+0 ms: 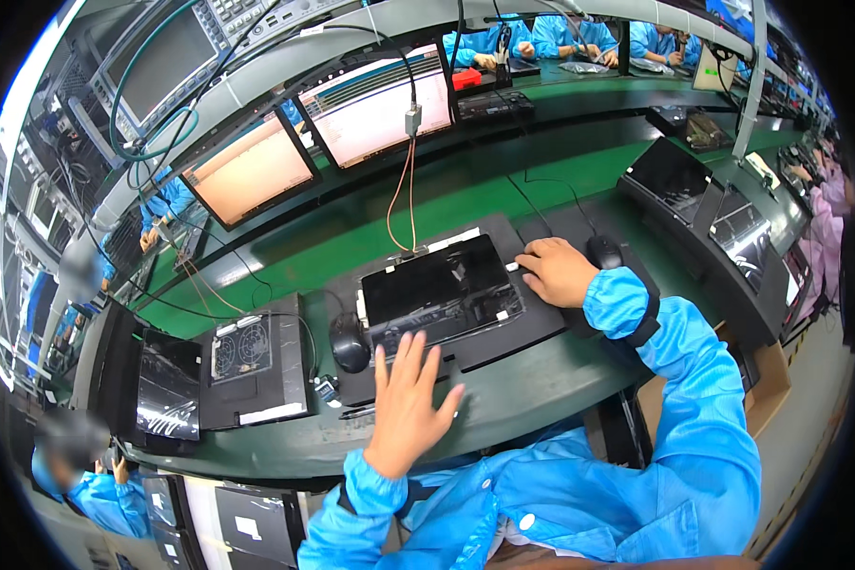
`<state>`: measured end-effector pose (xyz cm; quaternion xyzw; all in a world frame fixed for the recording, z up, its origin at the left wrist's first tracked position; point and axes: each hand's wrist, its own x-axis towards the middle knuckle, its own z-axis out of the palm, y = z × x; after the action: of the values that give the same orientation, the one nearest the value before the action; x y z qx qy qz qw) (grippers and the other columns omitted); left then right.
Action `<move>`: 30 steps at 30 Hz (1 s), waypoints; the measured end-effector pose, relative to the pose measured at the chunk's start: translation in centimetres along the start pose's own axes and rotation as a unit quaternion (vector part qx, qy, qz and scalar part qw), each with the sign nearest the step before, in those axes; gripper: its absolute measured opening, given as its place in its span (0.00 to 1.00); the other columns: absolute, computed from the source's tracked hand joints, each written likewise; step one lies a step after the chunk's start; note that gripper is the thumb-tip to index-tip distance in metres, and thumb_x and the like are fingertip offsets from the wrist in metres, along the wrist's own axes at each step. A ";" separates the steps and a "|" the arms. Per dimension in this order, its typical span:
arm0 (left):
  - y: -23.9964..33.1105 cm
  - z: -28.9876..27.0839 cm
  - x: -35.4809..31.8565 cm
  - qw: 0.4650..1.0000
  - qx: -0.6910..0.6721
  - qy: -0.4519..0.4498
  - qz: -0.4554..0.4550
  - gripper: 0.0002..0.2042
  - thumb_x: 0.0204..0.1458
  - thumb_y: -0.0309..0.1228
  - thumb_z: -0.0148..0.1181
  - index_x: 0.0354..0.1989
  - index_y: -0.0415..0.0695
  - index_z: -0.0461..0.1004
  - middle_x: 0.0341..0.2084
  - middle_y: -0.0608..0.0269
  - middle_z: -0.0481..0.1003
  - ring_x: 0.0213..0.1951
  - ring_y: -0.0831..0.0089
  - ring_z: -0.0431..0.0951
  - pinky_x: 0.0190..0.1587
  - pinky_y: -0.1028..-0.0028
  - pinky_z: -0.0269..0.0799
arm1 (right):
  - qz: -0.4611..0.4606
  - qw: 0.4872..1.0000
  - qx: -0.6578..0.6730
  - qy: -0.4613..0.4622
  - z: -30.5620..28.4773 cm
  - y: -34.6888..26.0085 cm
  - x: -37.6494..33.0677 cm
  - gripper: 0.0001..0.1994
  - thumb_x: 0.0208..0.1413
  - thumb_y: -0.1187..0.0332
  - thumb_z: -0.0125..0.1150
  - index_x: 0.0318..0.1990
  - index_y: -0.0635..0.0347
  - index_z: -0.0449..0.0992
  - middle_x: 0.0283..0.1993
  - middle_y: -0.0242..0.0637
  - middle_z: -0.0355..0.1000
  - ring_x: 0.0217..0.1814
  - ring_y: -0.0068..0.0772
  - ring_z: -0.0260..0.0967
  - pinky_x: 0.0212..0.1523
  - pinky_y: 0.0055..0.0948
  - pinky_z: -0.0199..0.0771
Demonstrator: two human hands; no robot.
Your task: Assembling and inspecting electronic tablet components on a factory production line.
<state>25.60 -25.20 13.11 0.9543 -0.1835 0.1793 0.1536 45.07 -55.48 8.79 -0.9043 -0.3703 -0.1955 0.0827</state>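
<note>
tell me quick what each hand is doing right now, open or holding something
Left hand: open, fingers spread, at the near edge of the black tablet, holding nothing.
Right hand: open, palm down at the tablet's right edge beside the mouse, gripping nothing.

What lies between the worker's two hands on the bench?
In the head view, the dark tablet-like device on its black fixture lies between the left hand and the right hand, both open.
</note>
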 end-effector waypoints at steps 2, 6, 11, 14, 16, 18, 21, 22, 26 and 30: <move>-0.5 1.9 2.7 0.999 0.029 -0.028 0.026 0.34 0.54 0.48 0.68 0.63 0.35 0.71 0.68 0.40 0.64 0.72 0.47 0.59 0.74 0.39 0.40 | -0.003 0.998 0.067 -0.005 -0.9 -0.4 1.1 0.15 0.60 0.62 0.62 0.51 0.55 0.81 0.47 0.39 0.73 0.56 0.44 0.69 0.61 0.44 0.64; -1.8 5.2 6.2 0.998 0.040 -0.047 0.035 0.39 0.52 0.54 0.69 0.64 0.36 0.70 0.67 0.41 0.64 0.72 0.48 0.60 0.73 0.36 0.40 | -0.049 0.993 0.105 -0.036 -0.1 0.1 3.0 0.11 0.59 0.61 0.65 0.46 0.53 0.83 0.45 0.35 0.73 0.55 0.42 0.70 0.57 0.42 0.68; -1.7 5.9 7.2 0.999 0.023 -0.041 -0.013 0.43 0.47 0.58 0.71 0.65 0.38 0.69 0.64 0.43 0.66 0.69 0.49 0.64 0.70 0.32 0.45 | -0.076 0.977 0.134 -0.149 -1.5 1.1 6.0 0.09 0.58 0.62 0.65 0.41 0.56 0.81 0.45 0.40 0.74 0.54 0.47 0.72 0.56 0.44 0.71; -1.6 5.3 7.8 0.997 0.018 0.053 0.060 0.34 0.46 0.38 0.71 0.63 0.38 0.71 0.63 0.43 0.67 0.67 0.49 0.66 0.70 0.40 0.54 | -0.035 0.965 0.181 -0.185 -4.6 1.0 7.1 0.12 0.54 0.62 0.65 0.41 0.60 0.79 0.42 0.47 0.79 0.46 0.54 0.78 0.48 0.47 0.77; -2.4 5.6 8.0 0.984 0.017 0.137 0.111 0.30 0.42 0.25 0.66 0.60 0.37 0.73 0.59 0.43 0.71 0.63 0.48 0.71 0.66 0.49 0.66 | -0.030 0.969 0.183 -0.161 -8.8 -0.5 7.8 0.14 0.52 0.61 0.67 0.42 0.60 0.79 0.37 0.50 0.81 0.41 0.54 0.81 0.42 0.47 0.80; -2.9 4.5 6.9 0.962 -0.006 0.243 0.125 0.29 0.38 0.17 0.63 0.56 0.36 0.75 0.53 0.44 0.77 0.56 0.48 0.78 0.60 0.56 0.75 | -0.038 0.981 0.166 -0.089 -12.2 -1.5 8.2 0.15 0.53 0.59 0.68 0.40 0.60 0.78 0.32 0.44 0.79 0.34 0.46 0.79 0.39 0.43 0.78; -1.3 -1.1 3.2 0.922 -0.122 0.358 0.079 0.28 0.35 0.12 0.62 0.52 0.35 0.78 0.47 0.46 0.82 0.48 0.52 0.84 0.52 0.61 0.81 | -0.023 0.971 0.237 0.007 -16.2 -3.5 7.3 0.26 0.55 0.56 0.68 0.57 0.63 0.75 0.54 0.46 0.75 0.58 0.45 0.73 0.60 0.38 0.69; -0.7 -3.9 0.1 0.905 -0.207 0.372 0.021 0.24 0.42 0.12 0.64 0.52 0.35 0.79 0.46 0.46 0.82 0.46 0.58 0.85 0.49 0.65 0.81 | -0.039 0.968 0.250 -0.006 -14.8 -4.8 7.1 0.26 0.55 0.56 0.68 0.57 0.63 0.75 0.54 0.46 0.75 0.58 0.45 0.73 0.60 0.38 0.69; -0.6 -12.0 -15.8 0.724 -0.358 0.530 -0.257 0.10 0.62 0.24 0.63 0.50 0.37 0.78 0.40 0.58 0.83 0.40 0.74 0.81 0.40 0.73 0.78 | -0.142 0.954 0.265 0.008 -10.4 -10.6 4.5 0.26 0.54 0.64 0.69 0.60 0.63 0.74 0.65 0.51 0.67 0.70 0.55 0.64 0.71 0.44 0.60; -3.7 -16.9 -35.7 0.530 -0.463 0.587 -0.400 0.20 0.63 0.29 0.61 0.61 0.37 0.69 0.52 0.54 0.78 0.51 0.61 0.82 0.56 0.60 0.79 | -0.198 0.933 0.287 -0.084 -5.9 -15.2 3.0 0.21 0.48 0.72 0.73 0.51 0.64 0.77 0.59 0.48 0.70 0.66 0.55 0.67 0.65 0.45 0.67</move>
<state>-8.75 -5.33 13.03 0.4029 0.2915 0.5090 0.7026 34.63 -44.46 15.48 -0.7633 -0.5879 -0.0170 0.2674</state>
